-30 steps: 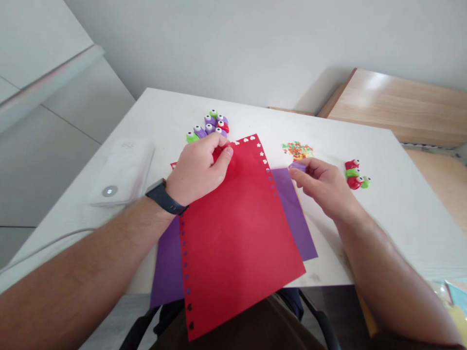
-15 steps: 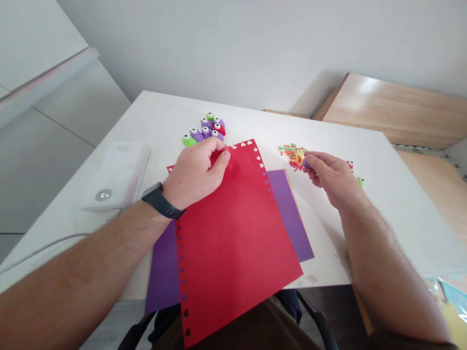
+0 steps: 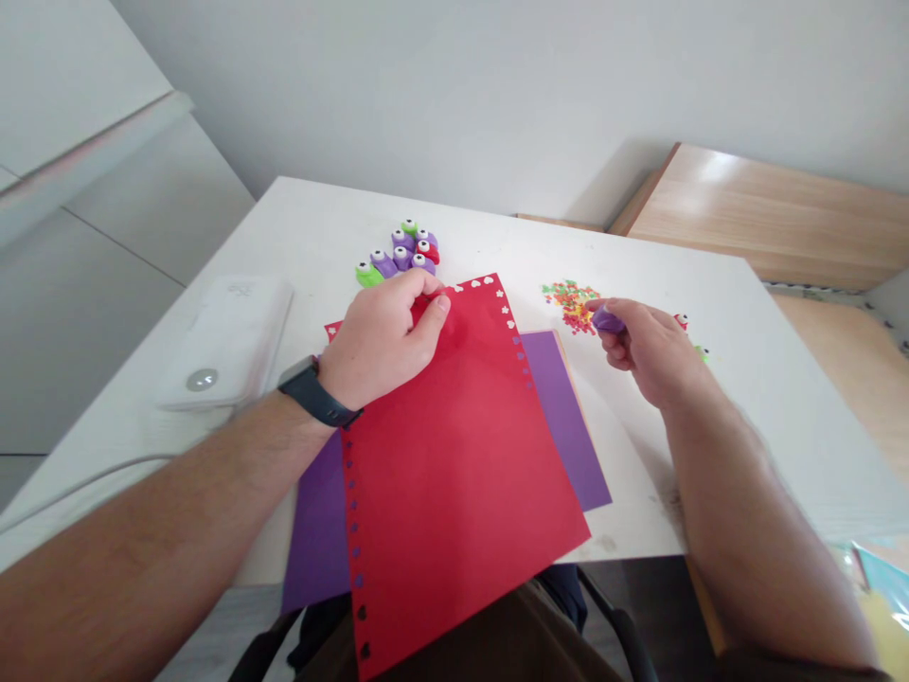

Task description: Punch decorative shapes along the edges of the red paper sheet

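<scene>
1. Left hand (image 3: 380, 336): closed in a pinch on the far-left corner of the red sheet (image 3: 454, 455). The thumb lies on top and the fingers curl over the edge. A dark watch (image 3: 312, 391) is on the wrist.
2. Red sheet: lies flat on the white table (image 3: 781, 417), with its near end overhanging the table edge toward the lap. Punched holes run along its far, left and upper right edges.
3. Right hand (image 3: 650, 355): just right of the red sheet's far corner, not touching it. Its fingers are curled shut around a small purple punch (image 3: 607, 320), of which only the tip shows.
4. Purple sheet (image 3: 561, 417): lies under the red sheet and sticks out on both sides.
5. Confetti pile (image 3: 570, 298): beyond the red sheet's far-right corner, just beside the right fingertips.
6. Punch cluster (image 3: 401, 254): beyond the red sheet's far-left corner, just past the left knuckles. More punches lie right of the sheet, mostly hidden by the right hand.
7. White device (image 3: 227, 336): well left of the red sheet.
8. Judgement: the paper is thin and overhangs, so a pinch close to the worked edge holds it flat. The punch should seat square on the edge, in step with the existing holes. Tipping scraps out over the pile would stop them scattering.
</scene>
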A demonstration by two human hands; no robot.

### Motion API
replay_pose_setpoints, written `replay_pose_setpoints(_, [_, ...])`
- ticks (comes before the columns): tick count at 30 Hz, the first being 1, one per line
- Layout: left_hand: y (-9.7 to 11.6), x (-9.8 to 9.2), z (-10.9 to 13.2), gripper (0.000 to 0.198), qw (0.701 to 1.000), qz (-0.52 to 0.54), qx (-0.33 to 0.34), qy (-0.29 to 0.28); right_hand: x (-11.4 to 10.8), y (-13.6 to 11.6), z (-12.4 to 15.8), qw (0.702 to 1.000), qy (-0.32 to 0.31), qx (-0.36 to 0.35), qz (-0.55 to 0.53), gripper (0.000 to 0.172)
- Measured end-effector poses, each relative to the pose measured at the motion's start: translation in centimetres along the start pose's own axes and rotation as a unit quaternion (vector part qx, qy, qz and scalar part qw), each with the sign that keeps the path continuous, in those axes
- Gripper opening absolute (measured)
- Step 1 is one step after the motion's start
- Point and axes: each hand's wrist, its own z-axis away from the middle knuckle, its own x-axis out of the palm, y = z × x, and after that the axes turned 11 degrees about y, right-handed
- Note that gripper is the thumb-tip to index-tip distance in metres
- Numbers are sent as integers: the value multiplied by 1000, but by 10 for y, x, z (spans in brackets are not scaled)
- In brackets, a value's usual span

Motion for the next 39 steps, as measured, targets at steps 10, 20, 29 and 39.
replay_pose_setpoints(10, [0,1,0,24,1000,-3,2,2,-2,4,-2,999,23,-2,43,38])
replay_pose_setpoints(20, [2,0,0,25,1000,-4,3,3,-4,9,-3,991,15,-35,130,37])
replay_pose_setpoints(29, [0,2,0,25,1000,-10,14,10,0,3,7,998,-34,-51,34,30])
replay_pose_setpoints(39, [-3,3,0,25,999,-22,3,35,10,-2,34,963,-225,-115,92,38])
